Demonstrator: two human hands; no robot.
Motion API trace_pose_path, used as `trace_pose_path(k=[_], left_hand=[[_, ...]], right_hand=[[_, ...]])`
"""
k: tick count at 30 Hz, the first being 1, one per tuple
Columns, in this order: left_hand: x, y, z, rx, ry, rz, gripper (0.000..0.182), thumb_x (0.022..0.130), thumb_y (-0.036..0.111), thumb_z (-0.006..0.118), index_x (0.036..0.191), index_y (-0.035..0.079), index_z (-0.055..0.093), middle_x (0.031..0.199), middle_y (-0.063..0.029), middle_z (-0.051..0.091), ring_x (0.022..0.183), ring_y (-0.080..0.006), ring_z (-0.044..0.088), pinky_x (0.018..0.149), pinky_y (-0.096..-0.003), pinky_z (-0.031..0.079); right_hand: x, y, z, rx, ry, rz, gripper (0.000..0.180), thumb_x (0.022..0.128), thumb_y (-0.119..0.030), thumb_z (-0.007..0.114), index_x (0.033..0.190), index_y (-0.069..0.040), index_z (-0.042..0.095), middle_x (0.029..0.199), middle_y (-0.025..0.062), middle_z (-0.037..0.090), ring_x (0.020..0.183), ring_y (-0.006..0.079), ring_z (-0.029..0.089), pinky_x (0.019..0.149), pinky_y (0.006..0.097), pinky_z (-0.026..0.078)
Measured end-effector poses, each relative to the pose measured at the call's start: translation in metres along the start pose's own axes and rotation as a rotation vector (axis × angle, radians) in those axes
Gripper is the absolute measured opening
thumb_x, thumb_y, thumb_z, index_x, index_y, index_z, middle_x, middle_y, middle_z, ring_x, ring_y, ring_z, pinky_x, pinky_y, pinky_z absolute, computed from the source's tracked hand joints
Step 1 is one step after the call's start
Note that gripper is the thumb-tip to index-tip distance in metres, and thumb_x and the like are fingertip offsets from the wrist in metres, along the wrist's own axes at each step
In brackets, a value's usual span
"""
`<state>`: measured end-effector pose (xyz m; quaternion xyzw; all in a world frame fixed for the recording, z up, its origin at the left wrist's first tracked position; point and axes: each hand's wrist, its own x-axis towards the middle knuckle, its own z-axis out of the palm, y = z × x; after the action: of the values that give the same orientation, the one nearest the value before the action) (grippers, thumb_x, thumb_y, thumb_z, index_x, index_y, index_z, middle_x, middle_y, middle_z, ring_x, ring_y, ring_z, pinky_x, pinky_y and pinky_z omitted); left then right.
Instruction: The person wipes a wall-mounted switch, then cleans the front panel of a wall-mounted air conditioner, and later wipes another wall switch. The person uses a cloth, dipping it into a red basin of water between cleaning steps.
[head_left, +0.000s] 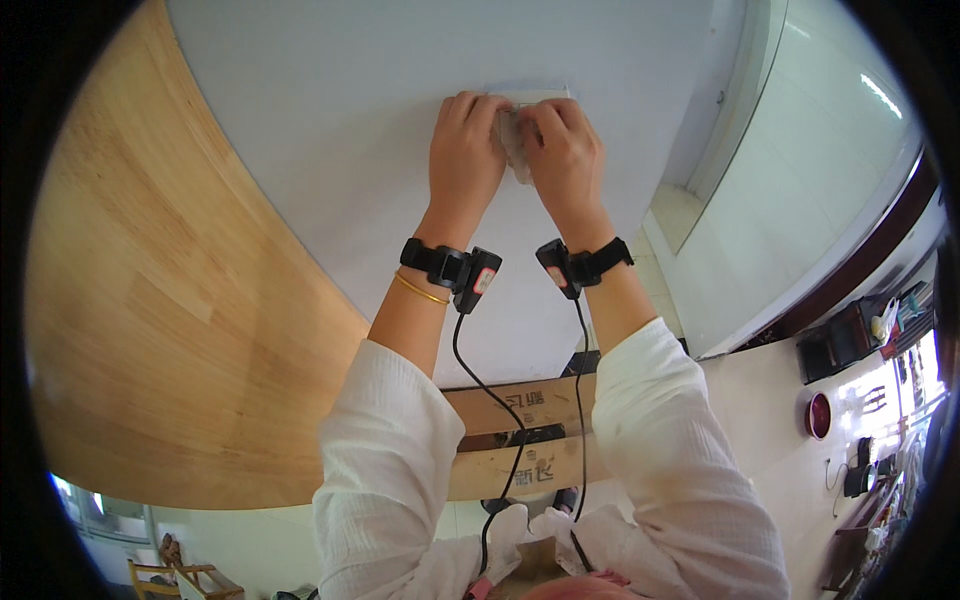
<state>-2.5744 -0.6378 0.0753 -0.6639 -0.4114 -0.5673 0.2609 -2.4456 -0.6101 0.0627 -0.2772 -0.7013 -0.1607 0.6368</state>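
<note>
Straight ahead of me is a pale wall with a flat white plate on it, mostly covered by my fingers. A crumpled whitish piece, like thin cloth or plastic, hangs between my hands just below the plate. My left hand pinches its left side, fingers bent against the plate. On the other side, my right hand grips it with curled fingers. Both thumbs are largely hidden. Each wrist wears a black strapped device with a cable.
A broad wooden panel rises close on my left. Flattened-looking cardboard bearing writing lies below, near my feet. To the right are a doorway, a tiled wall, a dark red basin and a black cabinet. A wooden chair stands behind left.
</note>
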Motion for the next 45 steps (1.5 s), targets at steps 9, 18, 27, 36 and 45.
trace_pose_path(k=[9, 18, 27, 36, 45], left_hand=[[0.003, 0.002, 0.000, 0.061, 0.015, -0.001, 0.020, 0.086, -0.007, 0.059, 0.098, 0.005, 0.069, 0.098, -0.0089, 0.067, 0.096, -0.0316, 0.063, 0.082, -0.0399, 0.054], [0.002, 0.003, 0.000, -0.006, 0.038, 0.009, 0.017, 0.081, -0.005, 0.062, 0.094, 0.005, 0.069, 0.094, -0.0090, 0.066, 0.091, -0.0309, 0.062, 0.080, -0.0410, 0.052], [-0.011, 0.003, 0.001, -0.117, 0.084, -0.138, 0.026, 0.083, -0.010, 0.056, 0.102, 0.003, 0.068, 0.097, -0.0102, 0.067, 0.093, -0.0299, 0.064, 0.082, -0.0392, 0.053], [-0.157, 0.111, -0.023, -1.327, -0.562, -1.319, 0.059, 0.110, 0.046, 0.042, 0.143, -0.002, 0.050, 0.130, -0.0106, 0.063, 0.122, -0.0183, 0.059, 0.105, -0.0325, 0.045], [-0.097, 0.098, -0.055, -0.655, -0.193, -0.341, 0.060, 0.093, 0.025, 0.072, 0.147, 0.007, 0.052, 0.159, -0.0112, 0.039, 0.141, -0.0290, 0.040, 0.114, -0.0421, 0.036]], right_hand=[[0.002, 0.001, 0.002, 0.009, 0.021, -0.021, 0.010, 0.083, -0.006, 0.072, 0.092, -0.009, 0.072, 0.095, 0.0044, 0.063, 0.081, 0.0261, 0.065, 0.065, 0.0373, 0.055], [0.001, -0.002, 0.000, 0.033, -0.033, 0.027, 0.012, 0.083, -0.006, 0.071, 0.094, -0.011, 0.072, 0.095, 0.0046, 0.062, 0.082, 0.0266, 0.066, 0.064, 0.0375, 0.055], [0.005, 0.005, -0.027, 0.281, 0.052, 0.280, 0.015, 0.084, 0.000, 0.071, 0.098, -0.006, 0.072, 0.099, 0.0079, 0.065, 0.083, 0.0243, 0.068, 0.072, 0.0329, 0.054], [-0.040, -0.034, -0.054, 0.477, 0.346, 0.435, 0.012, 0.097, 0.002, 0.057, 0.107, -0.005, 0.059, 0.097, 0.0023, 0.060, 0.087, 0.0088, 0.055, 0.078, 0.0223, 0.045], [-0.046, -0.037, -0.085, 1.508, -0.102, 1.413, 0.015, 0.103, -0.018, 0.052, 0.111, -0.009, 0.061, 0.098, 0.0036, 0.064, 0.085, 0.0155, 0.063, 0.068, 0.0294, 0.054]])
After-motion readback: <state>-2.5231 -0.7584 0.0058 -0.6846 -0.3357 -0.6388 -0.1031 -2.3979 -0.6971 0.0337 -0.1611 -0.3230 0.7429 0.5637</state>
